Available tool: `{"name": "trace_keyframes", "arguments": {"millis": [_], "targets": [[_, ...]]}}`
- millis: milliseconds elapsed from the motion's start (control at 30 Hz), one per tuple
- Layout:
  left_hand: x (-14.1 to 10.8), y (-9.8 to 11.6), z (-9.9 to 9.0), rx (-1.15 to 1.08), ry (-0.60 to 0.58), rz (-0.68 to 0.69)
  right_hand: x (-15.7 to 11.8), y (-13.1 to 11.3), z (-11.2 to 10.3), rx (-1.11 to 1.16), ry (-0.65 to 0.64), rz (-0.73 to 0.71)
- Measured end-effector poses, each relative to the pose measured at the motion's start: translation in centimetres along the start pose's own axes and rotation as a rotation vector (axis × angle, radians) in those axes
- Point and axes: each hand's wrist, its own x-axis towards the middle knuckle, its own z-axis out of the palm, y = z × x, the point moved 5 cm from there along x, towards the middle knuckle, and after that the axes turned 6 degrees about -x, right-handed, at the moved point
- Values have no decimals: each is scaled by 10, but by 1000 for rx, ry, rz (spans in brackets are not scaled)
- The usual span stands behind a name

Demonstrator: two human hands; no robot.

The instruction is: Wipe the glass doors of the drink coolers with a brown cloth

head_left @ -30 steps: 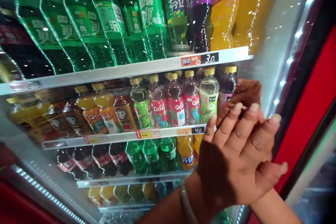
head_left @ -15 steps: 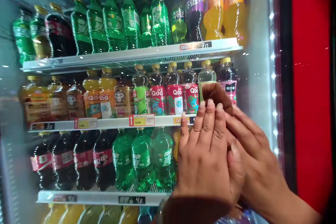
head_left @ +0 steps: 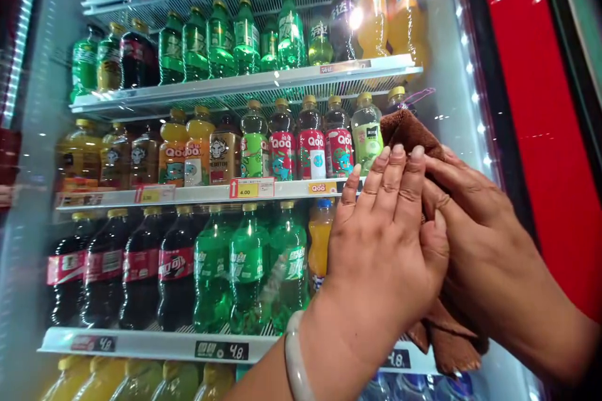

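Note:
My left hand (head_left: 380,232) lies flat with its fingers stretched, in front of the right side of a drinks cooler. A pale bangle (head_left: 297,357) circles its wrist. Close beside it, my right hand (head_left: 475,219) grips a brown cloth (head_left: 407,128), which looks pressed to the cooler's glass. The cloth's lower end hangs down below the hands. Behind them, a green-labelled bottle (head_left: 368,128) stands on the middle shelf, and the cloth partly covers a dark bottle to its right. Whether the left palm touches the glass or the cloth, I cannot tell.
Several shelves of bottles fill the cooler, with red-labelled Qoo bottles (head_left: 311,144), dark cola bottles (head_left: 141,269) and green soda bottles (head_left: 249,269). Price tags line the shelf edges (head_left: 164,194). A bright light strip (head_left: 470,81) and a red panel (head_left: 522,75) run along the right.
Both hands and the cloth have moved up and slightly right. More of my left wrist and the cloth's hanging end now show. The view has shifted, revealing more of the upper shelf.

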Motion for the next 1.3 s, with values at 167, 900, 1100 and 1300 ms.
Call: {"name": "trace_keyframes", "arguments": {"millis": [167, 900, 1100, 1300], "targets": [[1, 3, -1, 24, -16, 5, -2, 7, 2, 17, -20, 0], [-13, -13, -13, 10, -31, -74, 3, -30, 14, -39, 39, 192], [-59, 8, -4, 3, -54, -45, -45, -44, 0, 26, -52, 85], [-43, -11, -14, 26, -78, -68, -25, -50, 13, 8, 16, 269]]}}
